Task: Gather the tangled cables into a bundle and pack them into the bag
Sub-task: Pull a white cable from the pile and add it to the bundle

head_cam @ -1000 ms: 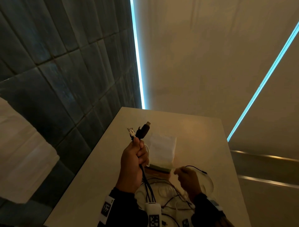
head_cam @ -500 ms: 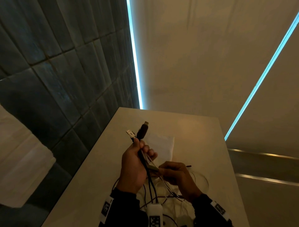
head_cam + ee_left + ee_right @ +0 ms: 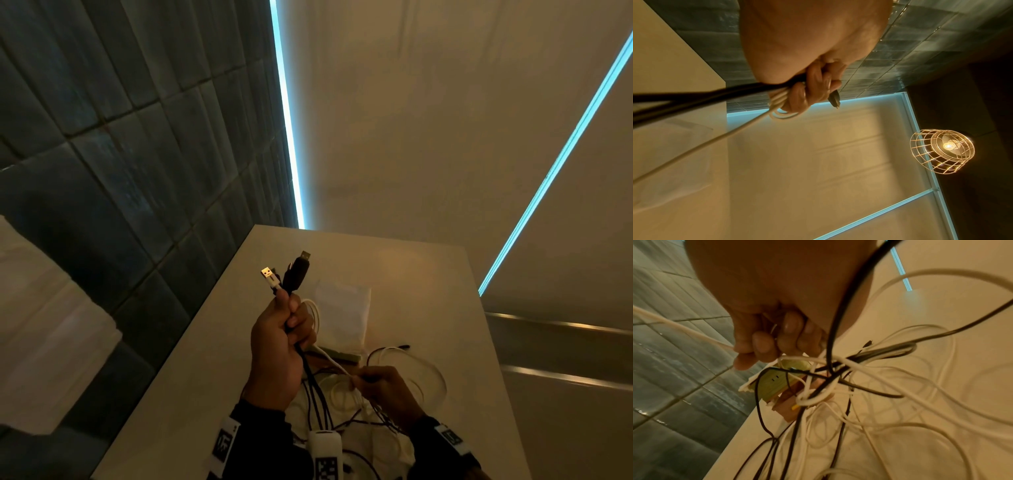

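Observation:
My left hand [image 3: 284, 329] is raised above the table and grips a bunch of black and white cables [image 3: 310, 373]. A white USB plug [image 3: 270, 277] and a black USB plug [image 3: 297, 270] stick up out of the fist. In the left wrist view the left hand [image 3: 813, 87] has its fingers curled round looped white cable [image 3: 781, 112] and black cables [image 3: 705, 99]. My right hand [image 3: 380, 383] pinches a white cable [image 3: 337, 364] stretched from the left fist. Tangled cables [image 3: 849, 386] hang under the right hand [image 3: 764, 344]. A white bag [image 3: 342, 313] lies flat behind the hands.
The pale table [image 3: 428, 274] stands against a dark tiled wall [image 3: 120, 171] on the left. A greenish and brown flat item [image 3: 774, 386] lies under the tangle by the bag. A caged lamp [image 3: 941, 151] hangs overhead. More cable loops [image 3: 418, 373] spread on the table at right.
My right hand has slid back along the white cable from beside the left fist, down and right, drawing it taut. The left hand has stayed raised with the plugs up.

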The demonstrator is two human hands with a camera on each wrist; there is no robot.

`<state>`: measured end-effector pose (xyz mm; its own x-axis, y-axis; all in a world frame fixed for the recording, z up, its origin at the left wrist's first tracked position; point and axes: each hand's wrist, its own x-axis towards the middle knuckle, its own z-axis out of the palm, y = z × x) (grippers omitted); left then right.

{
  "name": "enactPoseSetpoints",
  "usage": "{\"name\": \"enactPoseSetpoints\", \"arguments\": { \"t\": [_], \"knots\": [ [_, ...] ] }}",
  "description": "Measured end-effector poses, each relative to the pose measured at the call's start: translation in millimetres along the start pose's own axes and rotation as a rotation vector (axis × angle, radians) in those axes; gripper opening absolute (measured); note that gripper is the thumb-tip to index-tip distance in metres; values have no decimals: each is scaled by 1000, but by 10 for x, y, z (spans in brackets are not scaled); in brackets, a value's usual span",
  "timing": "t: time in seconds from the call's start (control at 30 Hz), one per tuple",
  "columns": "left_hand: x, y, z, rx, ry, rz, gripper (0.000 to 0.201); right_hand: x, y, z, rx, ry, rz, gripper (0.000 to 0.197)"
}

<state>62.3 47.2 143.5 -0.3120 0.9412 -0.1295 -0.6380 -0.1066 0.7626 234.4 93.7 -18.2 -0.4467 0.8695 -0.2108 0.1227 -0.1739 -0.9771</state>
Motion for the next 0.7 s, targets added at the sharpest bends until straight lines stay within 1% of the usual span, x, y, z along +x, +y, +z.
{"name": "enactPoseSetpoints", "arguments": {
  "t": [0.13,0.33,0.4,0.47,0.5,0.57,0.63,0.7],
  "knots": [
    [-15,26,-2,2,-2,4,37,96,170,-38,-24,53,-14,27],
    [-60,82,28,10,35,19,39,131,377,-36,-117,94,43,32],
    [-68,76,41,47,60,14,39,143,352,-17,-199,167,53,33],
    [-58,73,46,102,75,11,37,145,187,-14,-237,294,56,33],
    [-49,75,46,124,86,6,37,148,69,-27,-172,346,47,29],
    [-36,63,47,151,122,-11,36,123,-243,-41,73,390,-3,19],
    [-31,28,64,188,164,-20,36,41,-582,-24,259,359,-113,14],
    [-37,-17,98,217,202,-34,35,-42,-832,12,322,307,-248,14]
  ]
}}
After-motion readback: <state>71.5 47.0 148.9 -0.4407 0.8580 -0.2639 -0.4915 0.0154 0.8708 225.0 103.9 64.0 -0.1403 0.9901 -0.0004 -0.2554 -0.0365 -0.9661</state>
